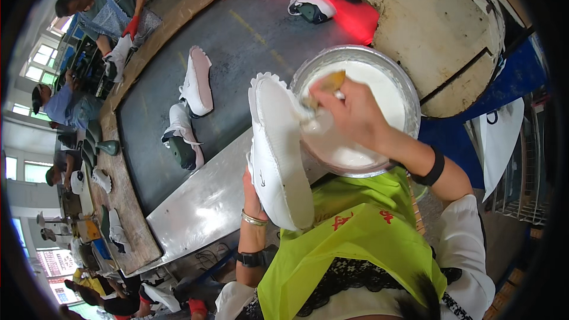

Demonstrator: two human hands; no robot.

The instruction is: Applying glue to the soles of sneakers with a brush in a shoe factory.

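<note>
My left hand (252, 194) grips a white shoe upper (276, 148) from its left side, mostly hidden behind it. The upper is tilted so its pale underside faces me, with a scalloped edge at the toe. My right hand (354, 111) pinches a brush with a yellowish handle (333, 81), fingers closed round it. Blurred bristles meet or nearly meet the upper's right edge near the toe; contact is hard to tell. Just below that hand stands a round metal basin (414, 98) holding thick white liquid (379, 92).
A dark conveyor belt (237, 41) carries white shoe uppers (197, 80) with dark green lasts. A shiny metal ledge (201, 213) borders it. Under red light lies another upper (311, 1). A beige machine housing (438, 18) stands right. Co-workers line the far left side.
</note>
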